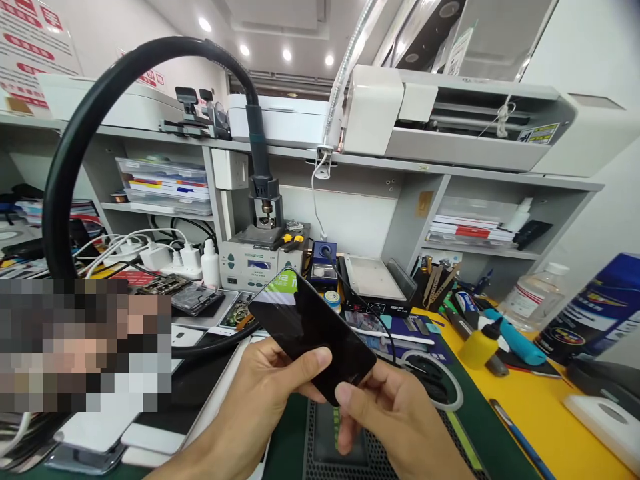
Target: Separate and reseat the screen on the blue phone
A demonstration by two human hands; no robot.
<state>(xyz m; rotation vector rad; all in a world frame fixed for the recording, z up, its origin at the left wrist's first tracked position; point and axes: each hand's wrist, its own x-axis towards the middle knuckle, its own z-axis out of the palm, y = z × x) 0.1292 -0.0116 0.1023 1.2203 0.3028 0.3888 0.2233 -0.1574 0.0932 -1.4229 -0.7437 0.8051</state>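
A black smartphone point(310, 327) with a dark, glossy screen is held tilted above the bench, its far end carrying a green-and-white sticker. My left hand point(265, 393) grips its near left edge, thumb lying on the glass. My right hand point(385, 413) pinches the near right corner from below, thumb on the edge. Both hands hover over a dark grid mat point(360, 453) on the green work surface.
A hot-air rework station point(260, 260) with a thick black hose point(65, 160) stands behind the phone. A small heating plate point(373, 280), a yellow squeeze bottle point(480, 343), tools and a clear bottle point(533, 293) lie right. Chargers, cables and stacked phones crowd the left.
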